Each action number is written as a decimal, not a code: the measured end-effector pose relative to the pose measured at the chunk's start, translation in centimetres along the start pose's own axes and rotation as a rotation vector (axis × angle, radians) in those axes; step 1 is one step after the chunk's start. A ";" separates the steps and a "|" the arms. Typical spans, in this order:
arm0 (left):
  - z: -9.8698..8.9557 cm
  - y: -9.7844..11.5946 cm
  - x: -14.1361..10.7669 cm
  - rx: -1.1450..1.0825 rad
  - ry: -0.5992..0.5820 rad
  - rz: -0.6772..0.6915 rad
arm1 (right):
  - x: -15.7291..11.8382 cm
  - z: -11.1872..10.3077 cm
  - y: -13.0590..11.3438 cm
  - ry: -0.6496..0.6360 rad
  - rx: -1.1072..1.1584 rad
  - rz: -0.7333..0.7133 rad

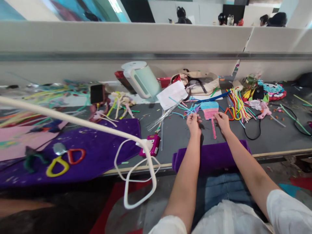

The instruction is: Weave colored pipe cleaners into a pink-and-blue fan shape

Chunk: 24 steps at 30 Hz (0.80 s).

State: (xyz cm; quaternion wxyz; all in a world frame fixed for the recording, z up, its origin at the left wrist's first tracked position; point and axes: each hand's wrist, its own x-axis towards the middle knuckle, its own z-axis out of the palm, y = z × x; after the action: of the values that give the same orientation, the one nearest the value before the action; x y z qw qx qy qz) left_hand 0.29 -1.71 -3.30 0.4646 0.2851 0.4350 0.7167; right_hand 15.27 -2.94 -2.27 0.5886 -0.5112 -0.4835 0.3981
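Observation:
A flat blue-and-pink pipe-cleaner piece (210,111), wider at its blue top, hangs above the grey table with a pink stem (214,129) pointing down. My right hand (222,123) pinches it at the lower right edge. Left of it, my left hand (193,124) is closed with the fingertips together; whether a thin strand is between them is too small to make out. Just beyond that hand lies a tangle of blue and purple pipe cleaners (192,109). A folded purple cloth (212,154) lies along the table edge under my forearms.
Loose pipe cleaners (240,105) fan out to the right, near a pink glue gun (264,110). Behind stand a pale green kettle (143,79) and a beige bag (204,83). Scissors (58,165) lie on purple cloth at left. A white lamp arm (73,120) crosses the left foreground.

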 end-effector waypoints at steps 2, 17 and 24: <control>-0.2 -0.3 0.2 0.023 0.081 0.027 | 1.5 0.5 -0.1 -0.033 -0.053 -0.066; -1.2 1.2 -0.7 -0.038 0.180 0.035 | 8.9 8.3 0.3 -0.290 -0.646 -0.232; -0.8 2.4 -1.3 -0.094 0.195 -0.027 | 9.1 11.6 -1.0 -0.304 -0.929 -0.142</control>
State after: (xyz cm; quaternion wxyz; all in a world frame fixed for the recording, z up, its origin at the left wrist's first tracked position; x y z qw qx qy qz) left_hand -0.86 -3.69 -1.55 0.4425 0.1860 0.4478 0.7544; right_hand 5.90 8.21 0.31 0.2468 -0.6218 -0.7237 0.1694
